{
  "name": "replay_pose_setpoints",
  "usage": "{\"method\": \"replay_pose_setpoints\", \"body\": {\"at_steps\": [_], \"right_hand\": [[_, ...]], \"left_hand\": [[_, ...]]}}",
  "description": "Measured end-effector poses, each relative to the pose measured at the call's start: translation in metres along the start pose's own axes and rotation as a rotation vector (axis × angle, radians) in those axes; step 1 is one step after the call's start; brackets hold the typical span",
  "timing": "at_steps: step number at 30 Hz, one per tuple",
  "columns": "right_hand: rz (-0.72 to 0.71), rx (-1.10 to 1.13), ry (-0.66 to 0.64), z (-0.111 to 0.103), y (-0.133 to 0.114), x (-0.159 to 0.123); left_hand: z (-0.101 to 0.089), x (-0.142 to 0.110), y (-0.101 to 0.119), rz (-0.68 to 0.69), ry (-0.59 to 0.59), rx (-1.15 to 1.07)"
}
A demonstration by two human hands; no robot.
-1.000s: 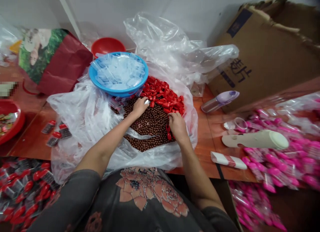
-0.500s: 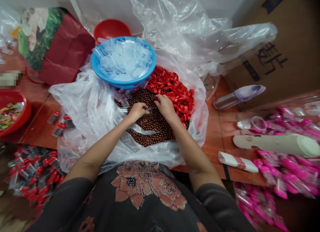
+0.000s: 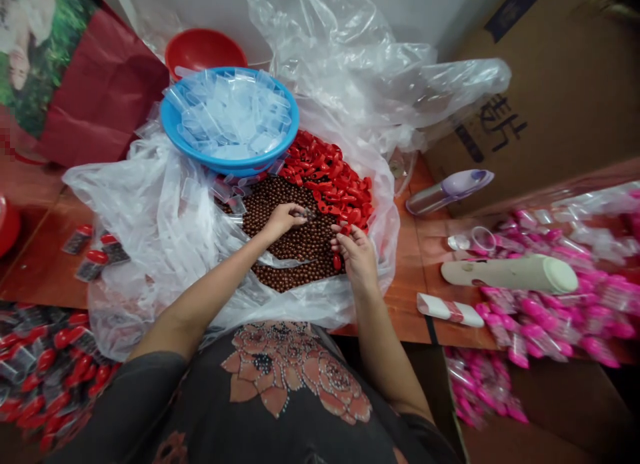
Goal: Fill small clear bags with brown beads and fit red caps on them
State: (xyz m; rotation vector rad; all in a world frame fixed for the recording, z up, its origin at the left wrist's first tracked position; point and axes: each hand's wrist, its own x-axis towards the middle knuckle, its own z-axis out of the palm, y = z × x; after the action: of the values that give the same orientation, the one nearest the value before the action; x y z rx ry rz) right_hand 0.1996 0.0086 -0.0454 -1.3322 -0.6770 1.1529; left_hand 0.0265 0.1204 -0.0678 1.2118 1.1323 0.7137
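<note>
Over a heap of brown beads [image 3: 290, 241], my left hand [image 3: 283, 223] pinches a small clear plastic tube [image 3: 309, 215], mostly covered by the fingers. My right hand [image 3: 359, 254] is palm up at the heap's right edge, its fingertips closed on a red cap [image 3: 345, 230]. Just beyond lies a pile of red caps [image 3: 330, 174]. Beads and caps rest on a spread white plastic bag [image 3: 165, 231]. Behind them a blue basin [image 3: 175, 141] holds many clear tubes [image 3: 235, 114].
Several filled red-capped tubes [image 3: 93, 265] lie to the left, with a larger pile [image 3: 50, 364] below. On the right are a purple-handled tool [image 3: 450, 189], a pale cylinder [image 3: 505, 275] and pink-capped containers [image 3: 545, 324]. A cardboard box [image 3: 560, 104] stands behind.
My right hand has moved right and toward me, turned palm up, and now has a red cap in its fingers. My left hand still holds the tube. The view has shifted right.
</note>
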Motion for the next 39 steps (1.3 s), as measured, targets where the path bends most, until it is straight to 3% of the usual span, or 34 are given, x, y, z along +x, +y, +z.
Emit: {"method": "replay_pose_setpoints", "body": {"at_steps": [4,9,16,24,32,36,39], "right_hand": [[0.007,0.032,-0.031,0.003,0.004,0.000],[0.004,0.027,-0.099,0.011,0.005,0.002],[-0.160,-0.106,-0.124,0.037,-0.007,-0.006],[-0.510,-0.652,-0.224,0.036,-0.012,-0.020],[-0.779,-0.983,-0.373,0.034,0.005,-0.030],[-0.822,-1.013,-0.307,0.043,0.023,-0.036],[-0.902,-1.025,-0.279,0.045,0.023,-0.037]], "left_hand": [[-0.004,-0.015,0.009,-0.170,-0.041,-0.323],[-0.017,-0.041,0.018,-0.247,-0.128,-0.460],[-0.017,-0.074,0.018,-0.114,-0.133,-0.365],[-0.010,-0.094,0.017,0.128,-0.054,-0.185],[-0.008,-0.107,0.003,0.108,0.033,-0.244],[-0.008,-0.111,0.003,0.095,0.055,-0.275],[-0.011,-0.115,0.005,0.103,0.030,-0.308]]}}
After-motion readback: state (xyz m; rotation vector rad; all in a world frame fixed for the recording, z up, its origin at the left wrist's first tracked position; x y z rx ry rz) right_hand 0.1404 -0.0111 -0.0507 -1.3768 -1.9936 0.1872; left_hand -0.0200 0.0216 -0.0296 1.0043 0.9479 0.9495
